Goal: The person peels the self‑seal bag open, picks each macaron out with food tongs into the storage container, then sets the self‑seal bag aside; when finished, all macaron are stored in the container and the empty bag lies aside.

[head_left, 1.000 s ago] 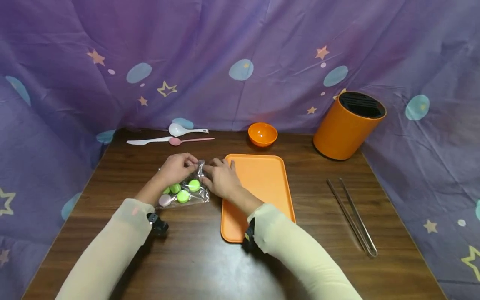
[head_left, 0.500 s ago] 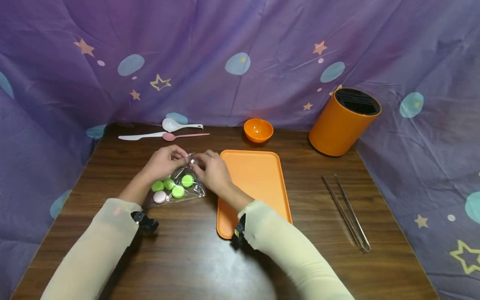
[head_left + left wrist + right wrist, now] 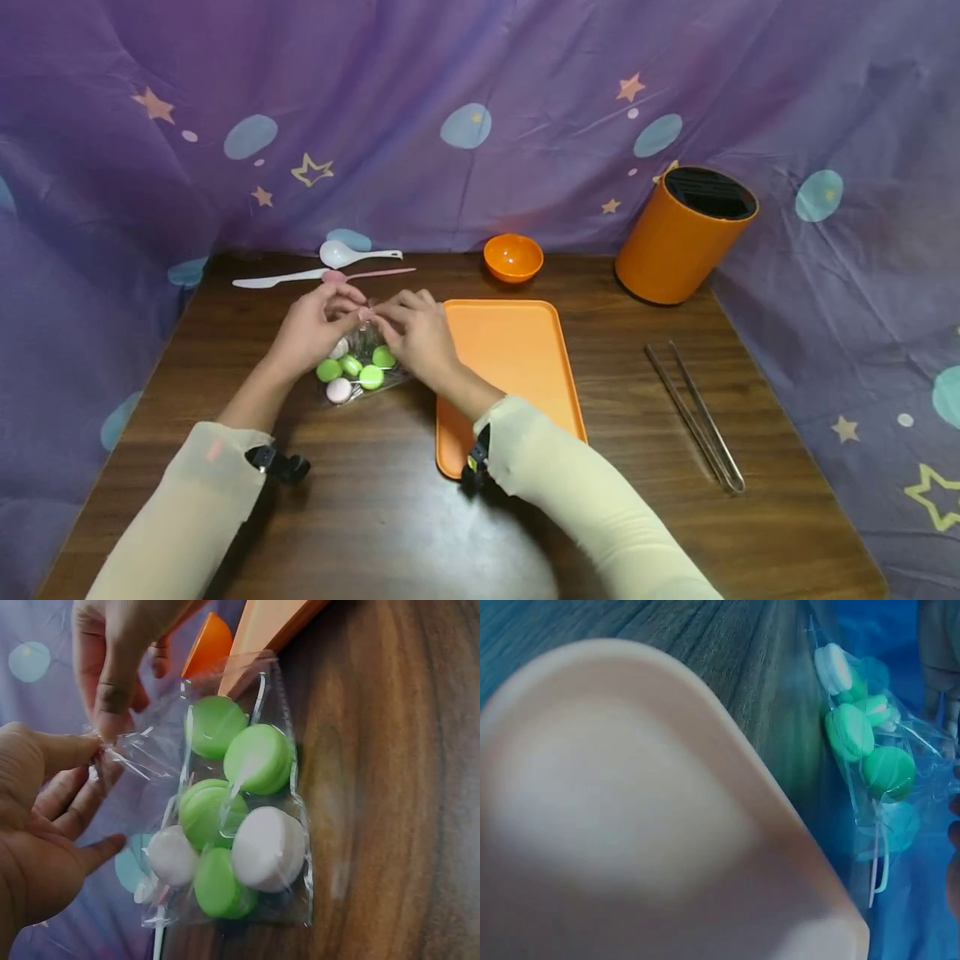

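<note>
Both hands' fingers (image 3: 112, 690) pinch the clear bag (image 3: 225, 795) of green and white macarons (image 3: 259, 759).

Bag (image 3: 358, 371) left of tray (image 3: 517, 358); tongs (image 3: 693, 414) right.

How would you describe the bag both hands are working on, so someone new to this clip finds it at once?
Start at the orange tray in the middle of the wooden table; just to its left lies a small clear plastic bag. The left hand and right hand pinch its top edge together. Nothing else here is see-through, and it holds round green and pale pink or white pieces.
</note>
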Demonstrator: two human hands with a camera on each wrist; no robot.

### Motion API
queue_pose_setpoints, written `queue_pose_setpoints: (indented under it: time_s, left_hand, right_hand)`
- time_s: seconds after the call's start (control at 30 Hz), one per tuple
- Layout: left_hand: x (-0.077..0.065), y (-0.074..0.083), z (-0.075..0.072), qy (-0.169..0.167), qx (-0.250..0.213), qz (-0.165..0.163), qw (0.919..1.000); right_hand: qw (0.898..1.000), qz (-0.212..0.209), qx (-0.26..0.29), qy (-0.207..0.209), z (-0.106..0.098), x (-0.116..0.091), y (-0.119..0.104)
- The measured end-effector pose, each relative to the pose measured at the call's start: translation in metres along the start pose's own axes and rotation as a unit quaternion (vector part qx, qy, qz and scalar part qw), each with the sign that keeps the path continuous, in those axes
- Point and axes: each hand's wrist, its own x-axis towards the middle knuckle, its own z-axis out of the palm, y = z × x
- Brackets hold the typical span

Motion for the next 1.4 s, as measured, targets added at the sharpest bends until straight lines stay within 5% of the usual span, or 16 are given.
queue_pose_setpoints:
  time_s: [0.2, 0.53, 0.73, 1.0, 1.27, 1.4]
  left_hand:
    - [-0.010, 0.000, 0.004, 0.085, 0.010, 0.049, 0.9951]
    - [-0.027, 0.003, 0.014, 0.123, 0.080, 0.107, 0.9834]
    - [-0.034, 0.008, 0.016, 0.130, 0.068, 0.111, 0.9829]
    - [-0.022, 0.017, 0.008, 0.147, 0.076, 0.110, 0.9801]
    - [-0.017, 0.012, 0.006, 0.088, 0.057, 0.074, 0.9917]
    - [-0.019, 0.005, 0.009, 0.056, 0.102, 0.054, 0.9918]
  right_hand:
    - [0.999, -0.038, -0.032, 0.013, -0.006, 0.004, -0.004]
    - [0.978, -0.136, -0.154, -0.029, -0.021, 0.004, -0.004]
    - [0.979, -0.149, -0.135, -0.036, -0.029, -0.001, -0.005]
    - [0.987, -0.131, -0.097, -0.009, -0.046, 0.017, 0.005]
    - [0.994, -0.093, -0.041, -0.047, -0.055, 0.022, 0.013]
    - [0.994, -0.086, -0.029, -0.063, -0.047, 0.016, 0.011]
